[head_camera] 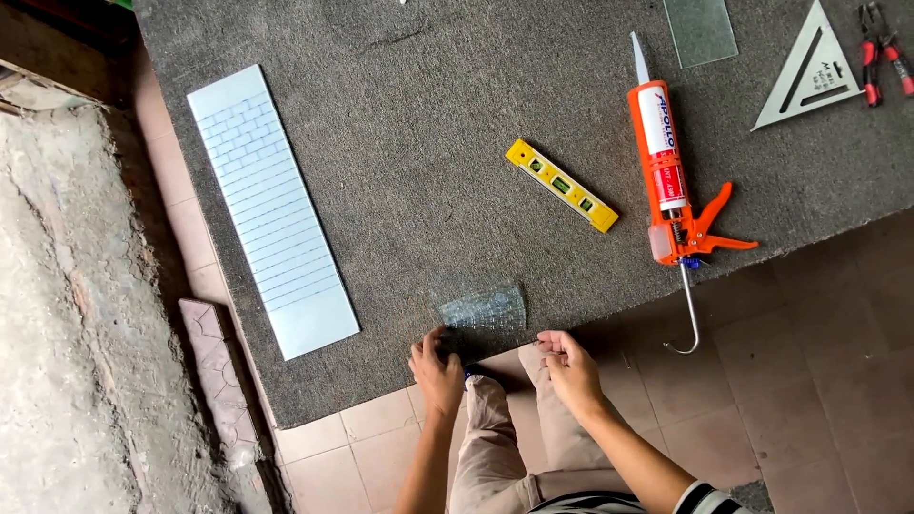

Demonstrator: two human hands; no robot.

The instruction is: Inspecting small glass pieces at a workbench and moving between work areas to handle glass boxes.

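Both hands' grip lightly pinches patterned glass piece [484, 308].

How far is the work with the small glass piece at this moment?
Laid out on the grey mat: the long patterned glass strip, yellow level, orange caulking gun. In hand: left hand and right hand at the small textured glass piece by the mat's edge. The gun lies untouched.
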